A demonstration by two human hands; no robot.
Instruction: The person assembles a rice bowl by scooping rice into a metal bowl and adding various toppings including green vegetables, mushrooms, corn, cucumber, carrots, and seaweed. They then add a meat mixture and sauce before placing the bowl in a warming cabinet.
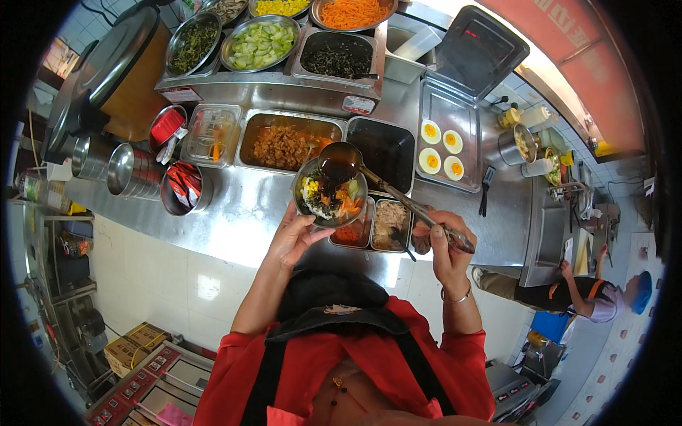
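Observation:
My left hand (pixel 293 238) is closed around a round metal bowl (pixel 298 197), held above the counter's front part. In the bowl are rice, yellow corn, dark chopped greens, orange carrot shreds and a green slice. My right hand (pixel 450 248) grips the long handle of a ladle (pixel 406 201). The ladle's cup, with dark brown liquid in it, is tilted over the far rim of the bowl. Behind it stands a deep pan (pixel 410 153) of dark liquid; left of that is a pan of diced meat in sauce (pixel 284 148).
Small pans of red paste (pixel 349 234) and shredded meat (pixel 389 221) lie below the ladle. A tray (pixel 455 108) with halved eggs stands right. Topping trays (pixel 259 42) line the raised shelf. Metal bowls (pixel 133 170) and a large cooker (pixel 131 78) stand left. A co-worker (pixel 582 295) works far right.

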